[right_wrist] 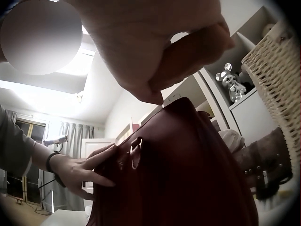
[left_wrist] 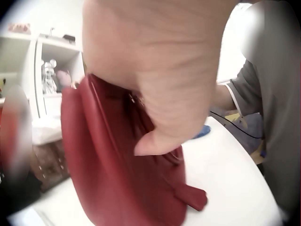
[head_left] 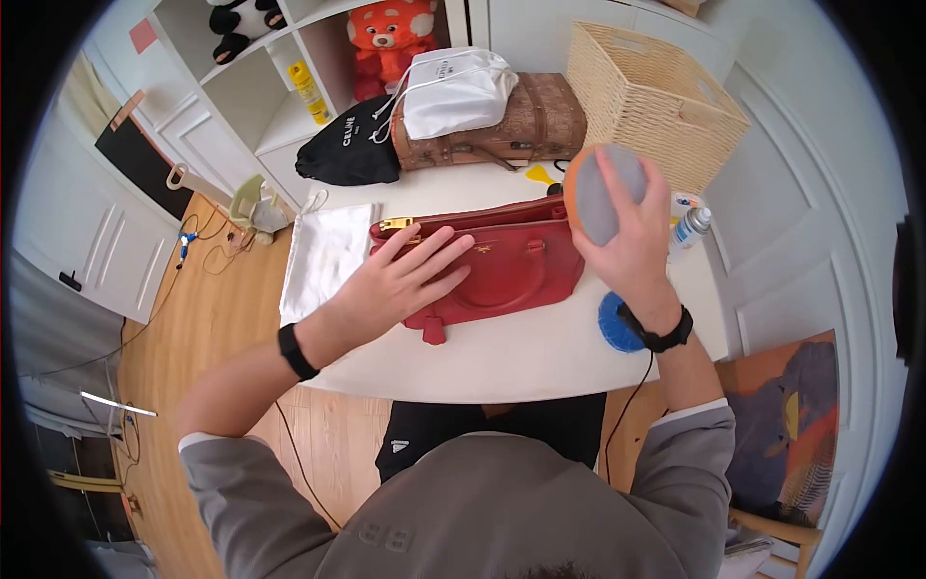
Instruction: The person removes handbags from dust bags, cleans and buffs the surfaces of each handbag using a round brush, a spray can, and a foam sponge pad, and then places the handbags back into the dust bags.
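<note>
A red leather handbag (head_left: 511,265) with a gold zip pull stands on the white table, its handle hanging over the front. My left hand (head_left: 400,285) rests on its left part with fingers spread and straight. In the right wrist view those fingers lie along the bag's front. My right hand (head_left: 632,236) grips an oval pad (head_left: 596,198), grey on its face and orange along the edge, above the bag's right end. The right wrist view shows that hand close over the bag's top corner. A red leather tag (head_left: 434,330) hangs at the bag's lower front.
A white cloth bag (head_left: 323,256) lies left of the handbag. Behind stand a brown case (head_left: 550,116), black and white dust bags, and a woven basket (head_left: 656,106). At the right are a spray can (head_left: 691,227) and a round blue item (head_left: 617,323) near my wrist.
</note>
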`<control>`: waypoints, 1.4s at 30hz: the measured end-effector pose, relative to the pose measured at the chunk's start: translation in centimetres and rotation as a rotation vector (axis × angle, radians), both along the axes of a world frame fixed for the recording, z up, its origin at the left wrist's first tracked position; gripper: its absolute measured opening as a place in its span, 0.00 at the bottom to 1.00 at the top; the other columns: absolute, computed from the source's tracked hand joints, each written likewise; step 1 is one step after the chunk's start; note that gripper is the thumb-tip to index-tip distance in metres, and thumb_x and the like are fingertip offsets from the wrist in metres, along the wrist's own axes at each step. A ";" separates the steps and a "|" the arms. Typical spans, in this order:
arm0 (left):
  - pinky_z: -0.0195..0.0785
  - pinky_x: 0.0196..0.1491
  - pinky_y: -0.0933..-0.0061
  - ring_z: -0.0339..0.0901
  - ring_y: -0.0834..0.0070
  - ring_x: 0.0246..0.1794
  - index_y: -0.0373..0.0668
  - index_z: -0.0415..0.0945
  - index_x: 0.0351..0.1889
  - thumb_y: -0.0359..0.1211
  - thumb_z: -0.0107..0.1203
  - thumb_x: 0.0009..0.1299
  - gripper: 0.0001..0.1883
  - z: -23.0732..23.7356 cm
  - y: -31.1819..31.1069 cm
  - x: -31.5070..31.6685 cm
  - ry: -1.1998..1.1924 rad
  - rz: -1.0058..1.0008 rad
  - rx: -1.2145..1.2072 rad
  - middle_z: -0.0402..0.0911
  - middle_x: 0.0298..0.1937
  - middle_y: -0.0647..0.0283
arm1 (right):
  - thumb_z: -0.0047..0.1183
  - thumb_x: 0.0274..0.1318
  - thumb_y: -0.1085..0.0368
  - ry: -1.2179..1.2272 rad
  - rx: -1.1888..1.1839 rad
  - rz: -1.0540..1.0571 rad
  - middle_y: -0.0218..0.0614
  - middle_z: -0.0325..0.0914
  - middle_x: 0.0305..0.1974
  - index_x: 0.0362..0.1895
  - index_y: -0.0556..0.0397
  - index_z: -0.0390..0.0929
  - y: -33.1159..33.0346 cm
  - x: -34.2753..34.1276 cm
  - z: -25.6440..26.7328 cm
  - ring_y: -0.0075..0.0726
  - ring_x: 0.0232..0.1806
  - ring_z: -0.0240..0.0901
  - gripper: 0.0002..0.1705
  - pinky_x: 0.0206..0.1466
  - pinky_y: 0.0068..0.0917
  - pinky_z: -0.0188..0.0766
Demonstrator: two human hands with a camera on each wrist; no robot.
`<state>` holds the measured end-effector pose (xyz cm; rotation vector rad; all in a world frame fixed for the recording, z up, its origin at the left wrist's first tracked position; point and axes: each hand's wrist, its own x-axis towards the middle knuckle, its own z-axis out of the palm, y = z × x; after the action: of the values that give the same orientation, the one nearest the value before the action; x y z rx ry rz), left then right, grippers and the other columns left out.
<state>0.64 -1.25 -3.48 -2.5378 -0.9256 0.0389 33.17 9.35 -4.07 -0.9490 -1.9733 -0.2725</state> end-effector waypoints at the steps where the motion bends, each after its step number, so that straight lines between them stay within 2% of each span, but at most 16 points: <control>1: 0.55 0.81 0.49 0.61 0.57 0.83 0.49 0.76 0.69 0.29 0.56 0.69 0.27 -0.9 -0.1 0.1 0.055 0.050 0.099 0.63 0.83 0.54 | 0.79 0.33 0.64 -0.001 0.000 0.012 0.58 0.63 0.67 0.75 0.37 0.74 0.9 -0.5 0.2 0.66 0.67 0.65 0.56 0.69 0.54 0.66; 6: 0.61 0.78 0.49 0.65 0.58 0.81 0.44 0.80 0.36 0.33 0.59 0.68 0.04 -1.7 1.5 1.1 -0.045 -0.098 0.172 0.67 0.80 0.50 | 0.78 0.42 0.60 0.133 -0.039 -0.006 0.58 0.67 0.64 0.73 0.42 0.77 4.9 -1.6 1.2 0.65 0.64 0.70 0.48 0.69 0.52 0.70; 12: 0.68 0.72 0.55 0.75 0.51 0.73 0.41 0.77 0.30 0.33 0.68 0.60 0.10 -0.6 1.7 0.7 -0.382 -0.239 -0.032 0.73 0.75 0.44 | 0.79 0.44 0.58 0.198 -0.165 -0.034 0.56 0.68 0.64 0.73 0.45 0.77 5.6 0.6 -0.3 0.60 0.64 0.72 0.48 0.67 0.46 0.73; 17: 0.75 0.64 0.59 0.84 0.48 0.56 0.36 0.79 0.35 0.40 0.62 0.76 0.15 1.5 2.5 0.1 -0.830 -0.023 -0.402 0.83 0.62 0.43 | 0.79 0.44 0.58 0.189 -0.248 -0.062 0.55 0.68 0.63 0.73 0.45 0.76 5.3 1.7 -1.1 0.60 0.64 0.72 0.48 0.67 0.46 0.74; 19: 0.75 0.62 0.62 0.85 0.54 0.56 0.34 0.80 0.40 0.46 0.49 0.86 0.23 2.3 4.1 -0.6 -1.333 0.160 -0.913 0.86 0.56 0.46 | 0.79 0.45 0.58 0.184 -0.252 -0.064 0.54 0.68 0.63 0.73 0.45 0.76 5.2 1.7 -1.3 0.60 0.64 0.72 0.48 0.67 0.46 0.74; 21: 0.76 0.59 0.64 0.85 0.63 0.51 0.36 0.80 0.45 0.51 0.38 0.89 0.29 2.9 5.5 -1.2 -1.429 0.093 -0.915 0.88 0.48 0.52 | 0.78 0.46 0.58 0.157 -0.256 -0.040 0.55 0.69 0.63 0.73 0.45 0.76 5.0 1.4 -1.5 0.60 0.65 0.72 0.47 0.67 0.46 0.74; 23: 0.76 0.56 0.66 0.84 0.68 0.47 0.37 0.79 0.53 0.53 0.36 0.89 0.29 3.0 7.9 -3.6 -1.770 0.029 -1.334 0.88 0.43 0.56 | 0.78 0.46 0.58 0.148 -0.268 -0.017 0.55 0.69 0.63 0.73 0.46 0.76 4.6 0.9 -1.5 0.61 0.65 0.72 0.46 0.67 0.46 0.73; 25: 0.75 0.54 0.67 0.84 0.71 0.45 0.38 0.77 0.59 0.55 0.35 0.89 0.30 3.1 9.8 -4.6 -1.758 0.189 -1.331 0.88 0.44 0.59 | 0.78 0.46 0.58 0.139 -0.284 0.003 0.55 0.69 0.63 0.72 0.46 0.76 4.2 0.1 -1.5 0.61 0.65 0.72 0.46 0.67 0.46 0.73; 27: 0.74 0.55 0.67 0.84 0.71 0.46 0.38 0.75 0.60 0.57 0.41 0.87 0.30 3.0 11.0 -4.3 -1.638 0.701 -1.170 0.88 0.43 0.61 | 0.77 0.45 0.57 0.145 -0.276 0.015 0.55 0.69 0.64 0.72 0.45 0.77 4.0 -0.6 -1.4 0.61 0.65 0.72 0.46 0.67 0.47 0.73; 29: 0.75 0.58 0.66 0.84 0.71 0.48 0.33 0.72 0.65 0.58 0.51 0.82 0.35 2.5 11.2 -4.3 -1.506 0.741 -1.123 0.87 0.48 0.53 | 0.77 0.44 0.57 0.087 -0.217 -0.040 0.55 0.68 0.64 0.71 0.45 0.77 3.7 -1.0 -1.1 0.62 0.65 0.71 0.46 0.67 0.49 0.72; 31: 0.71 0.66 0.64 0.82 0.67 0.58 0.28 0.64 0.75 0.58 0.59 0.78 0.43 1.8 10.7 -3.7 -1.303 0.962 -0.716 0.81 0.61 0.46 | 0.77 0.42 0.57 0.033 -0.160 -0.101 0.56 0.68 0.64 0.71 0.44 0.78 3.4 -1.3 -0.8 0.62 0.66 0.71 0.46 0.68 0.51 0.71; 33: 0.63 0.75 0.60 0.73 0.62 0.73 0.29 0.54 0.81 0.45 0.63 0.74 0.46 2.6 9.5 -5.0 -1.348 0.896 -0.817 0.71 0.74 0.43 | 0.76 0.42 0.57 -0.024 -0.123 -0.174 0.58 0.68 0.65 0.71 0.43 0.78 3.2 -1.5 -0.7 0.65 0.66 0.69 0.46 0.68 0.54 0.70; 35: 0.62 0.77 0.56 0.62 0.59 0.82 0.39 0.52 0.85 0.46 0.67 0.72 0.49 3.2 6.0 -5.4 -1.070 0.206 -0.784 0.63 0.82 0.49 | 0.75 0.43 0.57 -0.034 -0.154 -0.186 0.59 0.68 0.65 0.72 0.43 0.77 3.2 -1.6 -1.0 0.66 0.66 0.69 0.46 0.68 0.55 0.69; 37: 0.56 0.80 0.55 0.52 0.57 0.86 0.42 0.56 0.84 0.42 0.70 0.67 0.49 2.7 3.1 -4.6 -0.887 0.115 -0.597 0.61 0.83 0.47 | 0.74 0.44 0.56 -0.042 -0.181 -0.202 0.61 0.68 0.66 0.73 0.42 0.76 3.6 -1.6 -1.1 0.67 0.66 0.69 0.47 0.69 0.56 0.68; 41: 0.66 0.74 0.56 0.67 0.45 0.77 0.41 0.63 0.80 0.43 0.72 0.67 0.45 2.0 2.0 -0.5 -0.760 0.341 -0.394 0.60 0.82 0.42 | 0.74 0.46 0.55 -0.048 -0.257 -0.153 0.62 0.67 0.66 0.75 0.41 0.74 4.1 -1.7 -1.8 0.68 0.66 0.69 0.48 0.69 0.55 0.68; 42: 0.74 0.65 0.57 0.81 0.46 0.63 0.38 0.73 0.72 0.44 0.68 0.71 0.34 1.4 2.8 -0.1 -0.740 0.283 -0.252 0.76 0.71 0.39 | 0.76 0.46 0.53 -0.025 -0.236 -0.142 0.62 0.67 0.66 0.75 0.40 0.75 4.3 -1.7 -1.7 0.68 0.66 0.69 0.48 0.69 0.55 0.68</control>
<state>0.57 1.54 -2.07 -2.6483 -1.6342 -0.7899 31.42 13.69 -5.80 -1.2452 -1.9942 -0.1319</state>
